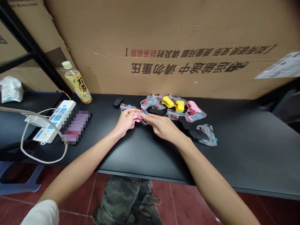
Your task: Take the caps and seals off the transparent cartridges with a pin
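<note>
My left hand (126,122) is closed around a toy water gun with a pink part (136,117), and most of the toy is hidden by the fingers. My right hand (162,127) meets it from the right, its fingers pressed onto the toy's clear end, where a bit of orange shows. Just beyond my left fingers lie a clear toy gun piece (126,107) and a small black part (118,102). Behind my right hand is a pile of clear toy guns with yellow (179,106), pink (193,106) and black parts.
A clear-and-black toy gun (207,135) lies right of my right forearm. On the left are a blurred-out phone-like object (77,127), a white power strip (55,122) with a looped cable and a yellow-labelled bottle (78,84). Cardboard (187,28) stands behind the black table (145,156).
</note>
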`<state>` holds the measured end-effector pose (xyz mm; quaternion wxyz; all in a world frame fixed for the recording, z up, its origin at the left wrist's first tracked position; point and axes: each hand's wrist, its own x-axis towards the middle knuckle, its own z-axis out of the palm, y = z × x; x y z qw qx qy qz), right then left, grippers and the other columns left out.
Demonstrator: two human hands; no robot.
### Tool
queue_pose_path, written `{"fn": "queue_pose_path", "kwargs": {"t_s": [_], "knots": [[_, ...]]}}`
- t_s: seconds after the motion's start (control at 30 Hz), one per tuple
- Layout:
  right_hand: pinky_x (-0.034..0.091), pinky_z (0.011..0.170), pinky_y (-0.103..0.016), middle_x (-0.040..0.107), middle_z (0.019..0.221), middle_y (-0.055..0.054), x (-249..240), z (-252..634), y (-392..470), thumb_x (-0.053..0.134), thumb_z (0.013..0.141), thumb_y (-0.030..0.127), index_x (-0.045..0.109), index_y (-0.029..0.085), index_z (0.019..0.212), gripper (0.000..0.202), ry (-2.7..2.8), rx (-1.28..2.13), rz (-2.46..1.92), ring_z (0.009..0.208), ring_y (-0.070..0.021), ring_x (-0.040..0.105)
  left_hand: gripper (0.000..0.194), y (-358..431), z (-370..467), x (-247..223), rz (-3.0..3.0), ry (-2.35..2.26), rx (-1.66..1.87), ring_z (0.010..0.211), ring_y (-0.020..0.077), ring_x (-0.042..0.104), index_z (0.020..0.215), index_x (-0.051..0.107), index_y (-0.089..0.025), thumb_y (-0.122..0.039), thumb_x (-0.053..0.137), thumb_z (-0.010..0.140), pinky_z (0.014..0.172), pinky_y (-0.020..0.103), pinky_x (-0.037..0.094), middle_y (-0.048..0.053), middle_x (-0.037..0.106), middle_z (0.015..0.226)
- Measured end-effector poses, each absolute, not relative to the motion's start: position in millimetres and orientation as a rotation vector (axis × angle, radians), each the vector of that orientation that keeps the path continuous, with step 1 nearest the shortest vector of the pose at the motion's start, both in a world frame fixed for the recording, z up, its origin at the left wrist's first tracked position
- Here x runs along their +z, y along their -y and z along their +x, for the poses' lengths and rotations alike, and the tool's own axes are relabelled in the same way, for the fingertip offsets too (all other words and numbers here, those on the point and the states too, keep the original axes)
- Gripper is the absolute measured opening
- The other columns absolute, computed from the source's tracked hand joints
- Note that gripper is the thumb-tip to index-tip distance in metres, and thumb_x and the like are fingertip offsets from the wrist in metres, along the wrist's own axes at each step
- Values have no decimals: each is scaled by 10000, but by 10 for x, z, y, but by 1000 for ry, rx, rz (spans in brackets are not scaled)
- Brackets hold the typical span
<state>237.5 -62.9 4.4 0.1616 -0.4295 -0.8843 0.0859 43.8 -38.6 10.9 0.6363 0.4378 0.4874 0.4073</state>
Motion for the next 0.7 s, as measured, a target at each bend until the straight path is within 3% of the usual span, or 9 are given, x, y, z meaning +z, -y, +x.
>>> {"fn": "queue_pose_path", "kwargs": {"t_s": [0.1, 0.2, 0.3, 0.4, 0.57, 0.7], "knots": [[548, 763, -286, 745, 1118, -86, 68, 2494, 584, 394, 865, 18, 472, 243, 1565, 739, 2487, 292, -1184, 907, -202, 711, 213, 329, 370, 170, 920, -946, 782, 363, 15, 251, 917, 706, -102, -144, 497, 929, 400, 189, 145, -4, 580, 562], [553, 762, -305, 753, 986, -72, 33, 2671, 498, 390, 868, 40, 428, 213, 1588, 741, 2394, 307, -1247, 814, -197, 698, 93, 248, 305, 159, 873, -859, 833, 466, 27, 426, 893, 705, -88, -169, 666, 873, 437, 179, 234, 10, 617, 649], [555, 728, -338, 748, 898, -79, -17, 2804, 417, 404, 952, 147, 427, 176, 1579, 628, 2327, 265, -1369, 740, -223, 690, 285, 191, 270, 111, 894, -857, 859, 608, 53, 560, 1019, 706, -83, -47, 769, 743, 549, 192, 383, 23, 678, 776], [564, 780, -380, 750, 942, -110, -26, 2797, 395, 450, 1005, 279, 530, 161, 1490, 506, 2210, 249, -1388, 794, -252, 699, 335, 172, 269, 72, 968, -885, 862, 591, 55, 547, 1109, 698, -72, -51, 732, 776, 582, 216, 403, 32, 696, 802], [571, 754, -357, 702, 1112, -125, 8, 2513, 494, 626, 959, 456, 601, 185, 1385, 505, 2113, 417, -1198, 803, -215, 668, 157, 205, 306, 61, 1053, -878, 893, 518, 55, 468, 976, 716, -95, -205, 672, 873, 555, 220, 402, -8, 624, 689], [555, 911, -399, 696, 1237, -140, -6, 2327, 553, 612, 979, 438, 631, 206, 1338, 429, 2089, 468, -1101, 1016, -253, 690, 217, 271, 354, 71, 1062, -848, 886, 522, 64, 465, 846, 673, -110, -296, 604, 935, 536, 223, 407, 12, 623, 706]]}}
